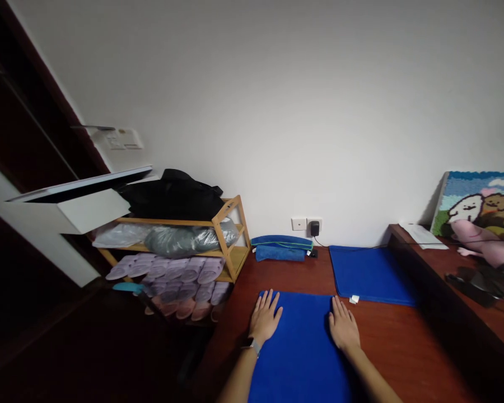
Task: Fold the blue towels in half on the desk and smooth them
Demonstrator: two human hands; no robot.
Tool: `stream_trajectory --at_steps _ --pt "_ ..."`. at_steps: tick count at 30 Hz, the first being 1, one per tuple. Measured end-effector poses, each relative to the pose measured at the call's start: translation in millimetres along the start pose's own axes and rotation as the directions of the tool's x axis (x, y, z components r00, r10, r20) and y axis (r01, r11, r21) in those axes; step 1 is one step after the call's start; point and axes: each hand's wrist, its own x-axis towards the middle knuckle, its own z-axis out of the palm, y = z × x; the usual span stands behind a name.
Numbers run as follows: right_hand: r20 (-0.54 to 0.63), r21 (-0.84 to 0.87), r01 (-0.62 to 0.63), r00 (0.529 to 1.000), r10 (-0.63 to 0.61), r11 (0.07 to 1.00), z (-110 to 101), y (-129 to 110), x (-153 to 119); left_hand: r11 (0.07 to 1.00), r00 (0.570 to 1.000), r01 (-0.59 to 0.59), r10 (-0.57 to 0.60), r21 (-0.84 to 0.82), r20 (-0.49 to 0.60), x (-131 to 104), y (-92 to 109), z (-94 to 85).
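A blue cloth (300,347) lies flat on the reddish-brown wooden table in front of me. My left hand (265,318) rests flat on its far left corner, fingers stretched out, with a watch (251,345) on the wrist. At the far right corner, my right hand (343,324) lies flat along the cloth's edge, fingers extended, partly on the bare wood. Neither hand grips anything. Farther right, a second blue cloth (372,274) is spread on the table, its white tag (354,299) near my right fingertips. Rolled or folded blue cloths (280,252) lie against the wall.
Left of the table (395,347) stands a wooden rack (231,246) with slippers (185,271), plastic-wrapped items and a black bag (176,196). A charger (315,228) sits in the wall socket, its cable crossing behind. A raised ledge at right holds a pink plush toy (487,246) and a picture (479,198).
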Motion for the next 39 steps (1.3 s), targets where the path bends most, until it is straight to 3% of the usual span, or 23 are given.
stream_trajectory --at_steps 6,11,13,15,17,22,25,28,35,39 --pt "-0.051 0.015 0.021 0.998 -0.020 1.000 5.1 0.7 -1.7 1.000 1.000 0.002 -0.003 -0.016 -0.005 1.2 -4.3 -3.9" --pt "-0.015 0.018 0.055 0.998 -0.054 0.998 -6.9 -2.8 -6.0 0.998 0.998 0.061 -0.061 -0.017 0.016 6.4 -14.8 -16.3" --pt "0.008 0.018 0.048 0.999 -0.048 0.999 -11.8 -4.4 -6.6 0.997 0.998 0.062 -0.062 -0.037 -0.008 9.2 -9.7 -22.2" --pt "0.011 0.018 0.043 0.999 -0.043 0.999 -15.1 -5.7 -6.8 0.998 0.999 0.026 -0.028 -0.066 -0.041 10.9 7.5 -24.2" --pt "0.011 0.022 0.042 0.999 -0.043 0.999 -16.7 -6.5 -7.0 0.995 0.998 -0.047 0.042 -0.091 -0.047 9.7 37.2 -18.9" --pt "0.017 -0.005 0.043 0.999 -0.043 0.999 -14.1 -5.2 -7.0 0.940 0.954 -0.287 0.297 -0.185 0.031 -3.3 123.7 23.8" --pt "0.009 -0.026 0.055 0.998 -0.055 0.998 -7.4 -2.6 -5.2 0.934 0.934 -0.327 0.343 -0.144 0.104 -7.5 142.7 43.7" --pt "-0.012 -0.012 0.051 0.999 -0.052 0.999 -0.1 -0.1 -2.3 0.966 0.954 -0.260 0.257 0.001 0.153 -7.8 123.2 41.2" --pt "-0.037 0.041 0.059 0.998 -0.057 0.997 3.2 2.0 -1.6 0.984 0.996 -0.012 -0.003 0.175 0.085 -22.2 7.1 -3.9" --pt "-0.041 0.031 0.055 0.998 -0.054 0.998 3.4 1.7 -1.9 0.975 0.999 0.033 -0.039 0.220 0.023 -32.4 -25.7 -6.5"
